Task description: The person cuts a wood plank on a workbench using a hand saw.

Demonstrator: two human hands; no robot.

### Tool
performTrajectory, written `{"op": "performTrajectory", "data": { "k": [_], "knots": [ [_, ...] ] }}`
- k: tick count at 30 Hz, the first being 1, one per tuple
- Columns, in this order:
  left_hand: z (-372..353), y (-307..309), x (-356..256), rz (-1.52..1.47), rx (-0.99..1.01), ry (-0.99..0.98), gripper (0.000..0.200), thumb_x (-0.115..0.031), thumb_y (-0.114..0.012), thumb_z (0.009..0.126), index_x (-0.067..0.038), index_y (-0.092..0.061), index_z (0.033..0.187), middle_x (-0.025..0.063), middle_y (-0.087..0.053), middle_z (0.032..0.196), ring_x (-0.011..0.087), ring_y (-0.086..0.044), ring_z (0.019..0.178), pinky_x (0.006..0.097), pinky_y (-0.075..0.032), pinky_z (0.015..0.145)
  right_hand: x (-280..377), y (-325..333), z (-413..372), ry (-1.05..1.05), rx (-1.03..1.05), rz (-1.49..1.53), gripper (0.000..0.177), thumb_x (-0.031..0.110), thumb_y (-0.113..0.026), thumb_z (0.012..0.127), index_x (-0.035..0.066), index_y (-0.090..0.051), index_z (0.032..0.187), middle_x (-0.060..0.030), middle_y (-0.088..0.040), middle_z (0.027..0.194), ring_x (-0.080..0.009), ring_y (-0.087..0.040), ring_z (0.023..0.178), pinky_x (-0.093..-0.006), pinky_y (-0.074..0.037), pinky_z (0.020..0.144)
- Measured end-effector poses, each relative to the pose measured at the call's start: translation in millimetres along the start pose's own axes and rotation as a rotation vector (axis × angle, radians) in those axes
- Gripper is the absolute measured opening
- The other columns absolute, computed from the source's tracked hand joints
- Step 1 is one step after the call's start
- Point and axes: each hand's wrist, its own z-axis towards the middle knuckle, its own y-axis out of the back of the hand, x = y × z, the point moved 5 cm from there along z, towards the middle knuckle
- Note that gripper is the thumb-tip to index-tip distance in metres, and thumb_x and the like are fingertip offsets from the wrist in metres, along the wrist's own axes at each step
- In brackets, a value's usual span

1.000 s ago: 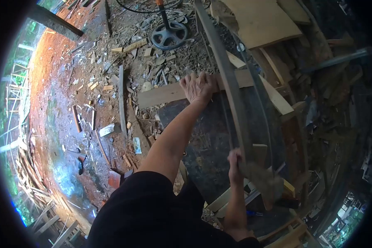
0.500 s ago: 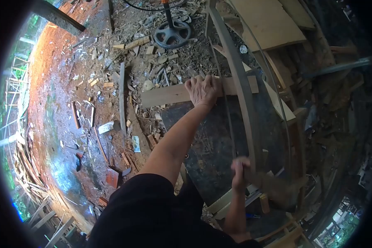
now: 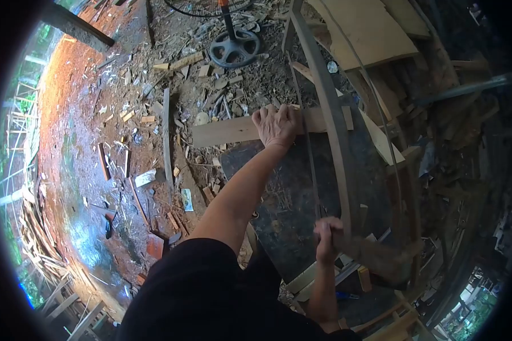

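Observation:
A wooden frame saw (image 3: 329,102) runs lengthwise across a flat board (image 3: 224,132), its thin blade (image 3: 310,162) crossing the board to the right of my left hand (image 3: 276,126). That hand presses on the board, fingers bent over its far edge. Closer to my body, my right hand (image 3: 327,240) is closed around the near end of the saw. The board lies across the far part of a dark, scuffed work surface (image 3: 281,193), and its left end sticks out past the surface. How deep the blade sits in the wood cannot be made out.
Wide wooden sheets (image 3: 375,37) are stacked at the upper right. A black wheel-shaped base (image 3: 235,49) stands on ground strewn with wood scraps. Offcuts and a metal strip (image 3: 347,273) lie near my right forearm. A dark post (image 3: 77,27) slants in at the upper left.
The view has shifted slightly. My left hand stays on the board, and my right hand and the saw are in nearly the same place, perhaps a touch nearer to me.

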Motion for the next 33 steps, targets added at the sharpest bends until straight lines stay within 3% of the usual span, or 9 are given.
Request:
{"op": "performTrajectory", "data": {
  "k": [3,6,10,13,15,18,21,24,33],
  "knots": [
    [0,3,0,0.004,0.123,0.025,0.026,-0.033,-0.052,0.096,-0.015,-0.069,0.088,0.0116,-0.064,0.092,0.03,-0.055,0.103,0.0469,-0.03,0.103,-19,1,2,0.081,0.081,-0.082,0.018,0.013,-0.054,0.098,0.004,-0.053,0.082,-0.0044,-0.054,0.073,-0.0133,-0.052,0.069,-0.0297,-0.042,0.066],
    [-1,5,-1,-0.012,0.103,-0.019,0.025,-0.033,-0.053,0.096,-0.014,-0.069,0.088,0.0116,-0.064,0.091,0.03,-0.056,0.103,0.0469,-0.031,0.102,-19,-37,49,-0.021,0.084,-0.264,0.021,0.014,-0.054,0.098,0.004,-0.052,0.08,-0.0052,-0.054,0.073,-0.0134,-0.052,0.07,-0.0294,-0.041,0.065],
    [0,-4,0,-0.011,0.022,-0.01,0.023,-0.032,-0.055,0.094,-0.014,-0.068,0.087,0.0116,-0.064,0.09,0.0304,-0.056,0.101,0.047,-0.031,0.101,3,-32,48,0.048,0.092,-0.115,0.022,0.015,-0.054,0.099,0.005,-0.052,0.079,-0.0047,-0.054,0.073,-0.0121,-0.052,0.07,-0.0276,-0.041,0.064],
    [6,-2,1,-0.015,0.017,0.018,0.026,-0.035,-0.054,0.095,-0.014,-0.068,0.087,0.0115,-0.065,0.092,0.031,-0.056,0.101,0.047,-0.031,0.1,2,-1,-6,-0.158,0.041,-0.079,0.023,0.015,-0.054,0.099,0.005,-0.05,0.079,-0.0039,-0.052,0.072,-0.011,-0.052,0.071,-0.0269,-0.042,0.065],
    [5,-1,1,0.012,0.069,0.03,0.03,-0.037,-0.052,0.097,-0.015,-0.069,0.087,0.0115,-0.066,0.095,0.0314,-0.056,0.103,0.0471,-0.031,0.099,2,5,-18,0.067,0.114,-0.063,0.02,0.013,-0.054,0.098,0.005,-0.05,0.08,-0.0042,-0.054,0.074,-0.0109,-0.052,0.071,-0.0261,-0.042,0.067],
    [6,1,3,0.033,0.09,-0.048,0.029,-0.037,-0.051,0.098,-0.015,-0.068,0.089,0.0108,-0.066,0.094,0.0311,-0.056,0.103,0.0473,-0.031,0.099,-36,-9,4,-0.162,0.047,-0.028,0.015,0.011,-0.054,0.096,0.004,-0.051,0.083,-0.0052,-0.055,0.074,-0.0131,-0.053,0.071,-0.0286,-0.043,0.069],
    [21,1,7,0.023,0.001,0.012,0.029,-0.036,-0.051,0.099,-0.015,-0.068,0.091,0.0108,-0.065,0.093,0.0319,-0.056,0.101,0.0485,-0.031,0.099,-36,-5,34,-0.09,-0.029,0.186,0.009,0.01,-0.054,0.095,0.005,-0.052,0.087,-0.0047,-0.056,0.074,-0.0149,-0.054,0.07,-0.0294,-0.044,0.07],
    [14,-4,0,0.086,-0.045,-0.112,0.029,-0.036,-0.05,0.098,-0.014,-0.067,0.088,0.0106,-0.065,0.094,0.0316,-0.056,0.099,0.0479,-0.031,0.099,-1,-13,13,0.03,0.034,0.103,0.009,0.009,-0.055,0.095,0.004,-0.051,0.088,-0.0052,-0.058,0.075,-0.0162,-0.055,0.071,-0.0302,-0.045,0.072],
    [18,-3,2,-0.003,0.072,-0.077,0.026,-0.033,-0.055,0.094,-0.014,-0.068,0.083,0.0107,-0.065,0.091,0.0303,-0.056,0.103,0.0477,-0.032,0.102,-5,-35,3,-0.096,-0.017,0.054,0.008,0.006,-0.054,0.095,0.004,-0.051,0.087,-0.0067,-0.057,0.075,-0.0165,-0.056,0.073,-0.0321,-0.046,0.071]
  ]
}}
